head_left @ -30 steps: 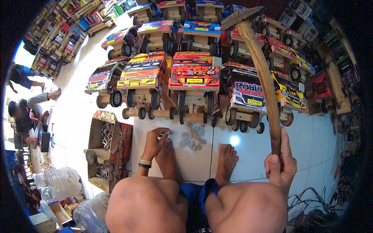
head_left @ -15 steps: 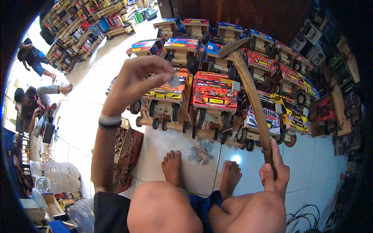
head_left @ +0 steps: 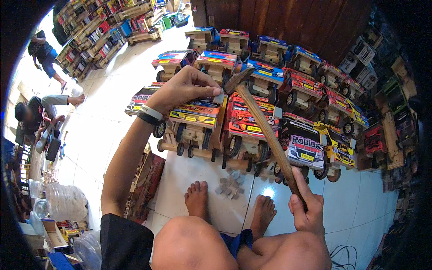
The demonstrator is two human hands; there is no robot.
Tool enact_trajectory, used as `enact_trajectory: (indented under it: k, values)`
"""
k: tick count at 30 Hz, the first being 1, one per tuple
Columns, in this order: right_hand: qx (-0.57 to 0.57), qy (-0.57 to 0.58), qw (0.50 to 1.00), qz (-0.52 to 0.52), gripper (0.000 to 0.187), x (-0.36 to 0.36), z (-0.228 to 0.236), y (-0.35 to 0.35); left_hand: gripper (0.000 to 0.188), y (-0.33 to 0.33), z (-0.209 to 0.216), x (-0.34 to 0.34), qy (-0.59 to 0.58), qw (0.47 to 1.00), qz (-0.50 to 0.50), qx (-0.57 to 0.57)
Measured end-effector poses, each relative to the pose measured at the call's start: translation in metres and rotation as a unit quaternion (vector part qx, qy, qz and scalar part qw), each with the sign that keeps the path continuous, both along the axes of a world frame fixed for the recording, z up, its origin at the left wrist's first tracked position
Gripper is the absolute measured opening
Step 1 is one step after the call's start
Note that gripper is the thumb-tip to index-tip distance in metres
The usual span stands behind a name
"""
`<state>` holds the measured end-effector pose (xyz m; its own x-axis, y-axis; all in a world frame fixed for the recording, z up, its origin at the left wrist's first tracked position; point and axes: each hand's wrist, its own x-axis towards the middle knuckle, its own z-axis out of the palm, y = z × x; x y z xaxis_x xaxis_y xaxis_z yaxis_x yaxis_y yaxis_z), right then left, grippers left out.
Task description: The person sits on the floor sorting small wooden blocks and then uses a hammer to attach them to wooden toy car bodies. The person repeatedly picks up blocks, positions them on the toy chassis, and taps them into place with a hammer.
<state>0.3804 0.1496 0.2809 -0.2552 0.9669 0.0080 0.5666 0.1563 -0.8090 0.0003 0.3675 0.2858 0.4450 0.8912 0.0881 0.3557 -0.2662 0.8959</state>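
Gripping the wooden hammer by the lower handle, your right hand has its fingers closed around it, the head poised by the toy truck. Your left hand pinches something small, too tiny to identify, on the truck's roof; small wooden blocks lie on the floor near your feet

You are holding a long wooden-handled hammer slanted, its head resting near a yellow-and-red wooden toy truck.
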Motion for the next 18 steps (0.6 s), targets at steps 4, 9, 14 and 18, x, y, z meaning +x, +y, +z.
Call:
enact_trajectory:
  k: [4,9,14,18]
  values:
    - [-0.002,-0.013,0.999,0.029,0.065,-0.003,0.002,0.005,0.02,-0.001,0.001,0.0,0.028,1.0,0.006,0.01]
    - [0.057,-0.03,0.996,0.056,0.065,-0.011,0.005,0.01,0.018,0.002,-0.002,-0.001,0.001,1.0,-0.005,-0.009]
    - [0.051,-0.067,0.994,0.07,0.068,-0.013,0.008,0.014,0.015,0.007,-0.007,-0.002,-0.003,1.0,-0.004,-0.01]
    - [0.065,-0.072,0.993,0.075,0.07,-0.017,0.008,0.017,0.023,0.008,-0.007,-0.005,0.023,1.0,-0.017,-0.009]
